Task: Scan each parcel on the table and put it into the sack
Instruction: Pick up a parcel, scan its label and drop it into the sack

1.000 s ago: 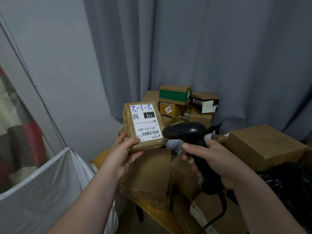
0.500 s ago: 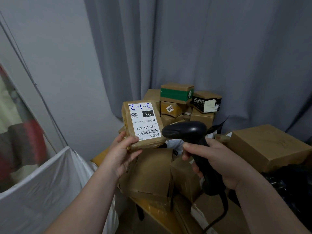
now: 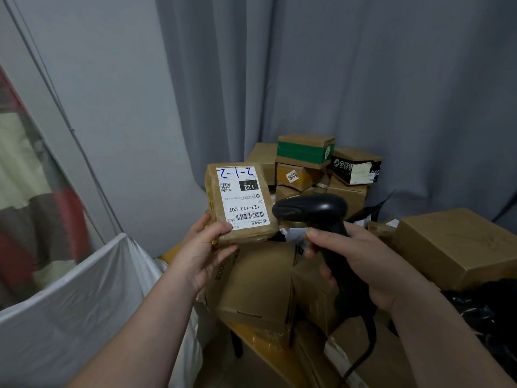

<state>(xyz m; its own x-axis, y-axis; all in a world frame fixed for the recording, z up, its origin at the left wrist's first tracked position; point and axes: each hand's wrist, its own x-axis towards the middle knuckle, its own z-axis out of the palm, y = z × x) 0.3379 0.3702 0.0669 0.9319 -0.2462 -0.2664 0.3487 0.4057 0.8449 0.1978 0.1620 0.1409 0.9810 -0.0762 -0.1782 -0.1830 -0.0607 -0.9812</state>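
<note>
Gripping the small brown taped cardboard parcel by its lower end, thumb at the white label's corner, the left hand holds it above the yellow table's left edge. The right hand wraps the black handheld scanner, its nose just beside the barcode. Held that close and at such an angle, the read may fail. The white sack stands beyond that edge.

The right hand covers much of the handle of the scanner, whose cable runs off the bottom edge. The left hand hides a near corner of the parcel. The fine print on its label is too small to read. The sack is cut off at the left.
</note>
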